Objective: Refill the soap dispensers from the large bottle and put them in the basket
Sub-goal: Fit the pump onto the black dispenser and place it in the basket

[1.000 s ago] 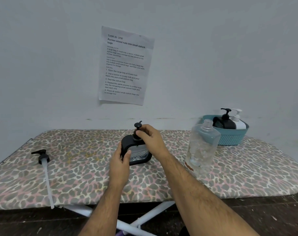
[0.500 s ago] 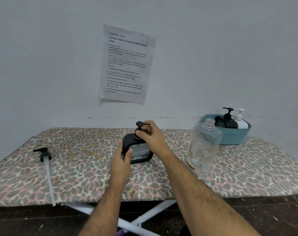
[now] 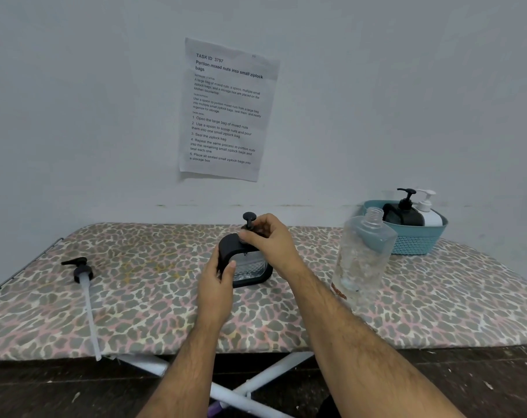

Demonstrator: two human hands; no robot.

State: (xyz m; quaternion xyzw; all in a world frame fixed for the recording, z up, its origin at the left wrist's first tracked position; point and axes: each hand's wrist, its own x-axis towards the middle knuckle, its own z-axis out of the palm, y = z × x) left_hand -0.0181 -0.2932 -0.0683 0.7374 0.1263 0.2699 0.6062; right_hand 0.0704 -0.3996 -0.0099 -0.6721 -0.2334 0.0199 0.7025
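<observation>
Black plastic frames the squat clear-bodied soap dispenser (image 3: pixel 244 262), which stands near the middle of the leopard-print ironing board (image 3: pixel 286 315), nearer its far edge than its near one. The left hand (image 3: pixel 215 289) grips the dispenser's left side, thumb laid on the front. The right hand (image 3: pixel 269 239) pinches the collar of the black pump head (image 3: pixel 249 220) from above, fingers curled round it.

The step in hand looks like screwing the pump on or off; which way cannot be told. To do it well, the left hand should brace the body flat against the board while the right turns only the collar, keeping the stem upright so the thread seats true.

The large clear uncapped bottle (image 3: pixel 361 254) stands just right of the right forearm, toward the right end; an elbow swing could topple it. Behind it, at the far right corner, the teal woven basket (image 3: pixel 413 242) already holds a black dispenser (image 3: pixel 402 214) and a white dispenser (image 3: pixel 430 214). A loose black pump with long white tube (image 3: pixel 86 294) lies along the left end.
</observation>
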